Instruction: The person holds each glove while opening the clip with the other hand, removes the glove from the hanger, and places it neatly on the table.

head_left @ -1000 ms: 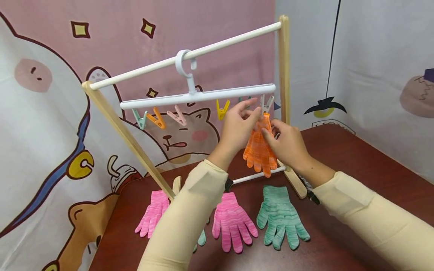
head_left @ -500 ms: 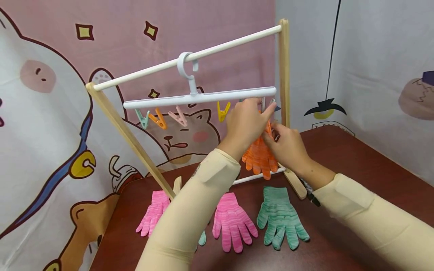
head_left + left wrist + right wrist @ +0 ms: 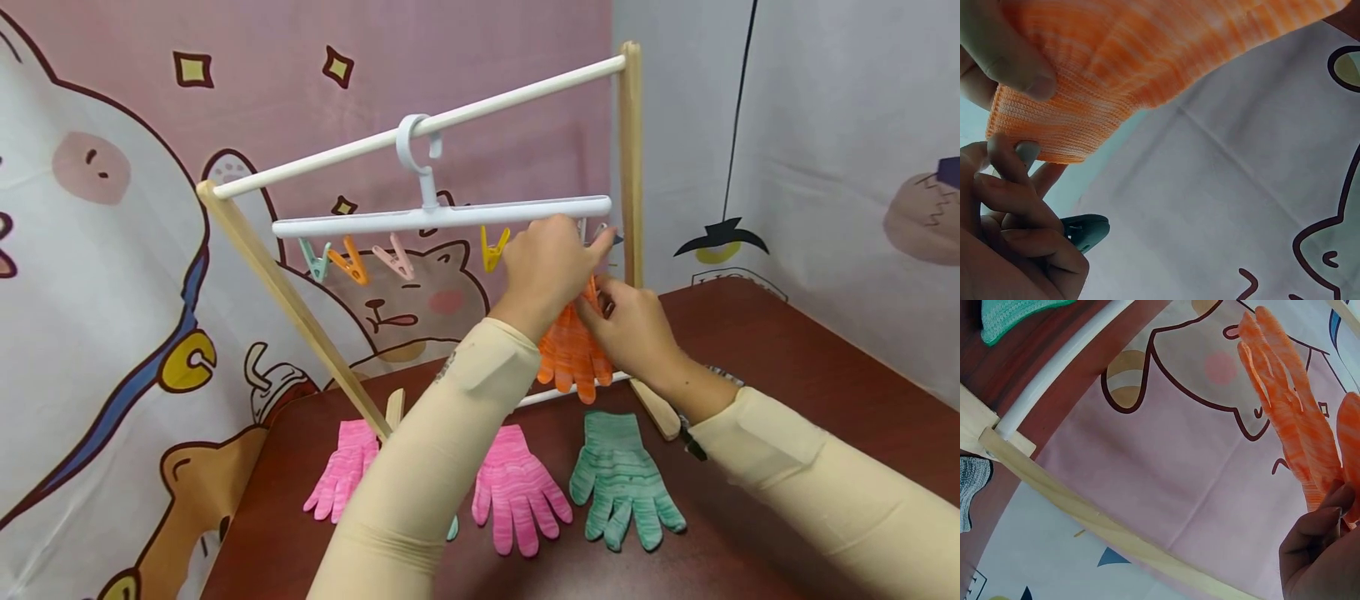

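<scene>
An orange glove (image 3: 573, 354) hangs fingers-down below the right end of the white hanger (image 3: 360, 222). My right hand (image 3: 633, 325) pinches it near the cuff; the right wrist view also has this hand (image 3: 1322, 550) at the glove (image 3: 1294, 419). Up at the hanger, my left hand (image 3: 547, 262) holds a grey clothespin (image 3: 600, 231), mostly covered by the fingers. In the left wrist view, the grey clothespin's tip (image 3: 1027, 152) is at the cuff's edge, between the left fingers (image 3: 1007, 200). A dark green clothespin (image 3: 1088, 231) is just beside them.
Yellow (image 3: 493, 248), pink (image 3: 394, 257), orange (image 3: 349, 262) and green clothespins (image 3: 315, 260) hang along the hanger. A wooden rack (image 3: 632, 167) carries it. Two pink gloves (image 3: 517, 492) and a green glove (image 3: 622, 479) lie on the table (image 3: 750, 358); another piece is mostly behind the left sleeve.
My left hand has moved right and turned over the grey clothespin, covering most of it. The right hand stays at the glove's cuff, and the glove hangs slightly lower.
</scene>
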Motion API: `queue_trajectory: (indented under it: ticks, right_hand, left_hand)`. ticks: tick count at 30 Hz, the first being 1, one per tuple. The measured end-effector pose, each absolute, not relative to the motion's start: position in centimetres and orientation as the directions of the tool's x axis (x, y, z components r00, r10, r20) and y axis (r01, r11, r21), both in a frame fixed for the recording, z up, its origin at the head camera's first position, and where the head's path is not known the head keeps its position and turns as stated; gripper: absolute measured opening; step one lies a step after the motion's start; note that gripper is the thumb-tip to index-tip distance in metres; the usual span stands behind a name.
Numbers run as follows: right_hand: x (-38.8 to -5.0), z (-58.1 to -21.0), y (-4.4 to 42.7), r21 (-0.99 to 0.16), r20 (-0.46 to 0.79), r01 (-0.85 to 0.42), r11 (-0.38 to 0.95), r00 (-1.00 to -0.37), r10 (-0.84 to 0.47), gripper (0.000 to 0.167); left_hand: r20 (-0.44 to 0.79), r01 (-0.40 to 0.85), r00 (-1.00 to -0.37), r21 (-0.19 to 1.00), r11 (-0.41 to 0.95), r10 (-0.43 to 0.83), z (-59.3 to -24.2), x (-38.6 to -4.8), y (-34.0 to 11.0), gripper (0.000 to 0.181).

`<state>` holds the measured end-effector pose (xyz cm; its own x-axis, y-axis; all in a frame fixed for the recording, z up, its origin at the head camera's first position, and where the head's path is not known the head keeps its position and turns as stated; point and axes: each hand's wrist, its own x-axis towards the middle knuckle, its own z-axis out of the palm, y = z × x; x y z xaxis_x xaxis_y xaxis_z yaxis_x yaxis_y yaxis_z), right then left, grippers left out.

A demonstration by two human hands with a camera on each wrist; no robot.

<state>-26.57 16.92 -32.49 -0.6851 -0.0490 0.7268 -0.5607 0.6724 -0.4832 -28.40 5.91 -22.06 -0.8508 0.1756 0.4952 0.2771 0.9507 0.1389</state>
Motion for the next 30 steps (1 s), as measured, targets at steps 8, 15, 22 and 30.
queue_trajectory:
  ticks: [8, 15, 22, 30]
  right_hand:
    - [-26.6, -32.7, 16.8, -0.490, 0.726, -0.557, 0.670, -0.687, -0.040, 0.016]
    - [-26.5, -33.0, 16.8, -0.495, 0.735, -0.558, 0.666, -0.678, -0.022, 0.015]
    - [-26.3, -33.6, 17.1, -0.518, 0.716, -0.562, 0.645, -0.697, -0.032, 0.016]
    - [-25.5, -34.4, 17.4, -0.545, 0.710, -0.573, 0.612, -0.704, -0.027, 0.016]
  left_hand:
    - [0.525, 0.274, -0.831, 0.098, 0.957, 0.184, -22.3, -28.4, 6.1, 0.057]
    - [0.522, 0.258, -0.833, 0.077, 0.963, 0.182, -22.5, -28.4, 6.1, 0.058]
    - [0.540, 0.277, -0.820, 0.081, 0.957, 0.192, -22.4, -28.4, 6.0, 0.056]
    - [0.470, 0.269, -0.863, 0.116, 0.956, 0.186, -22.3, -28.2, 6.2, 0.062]
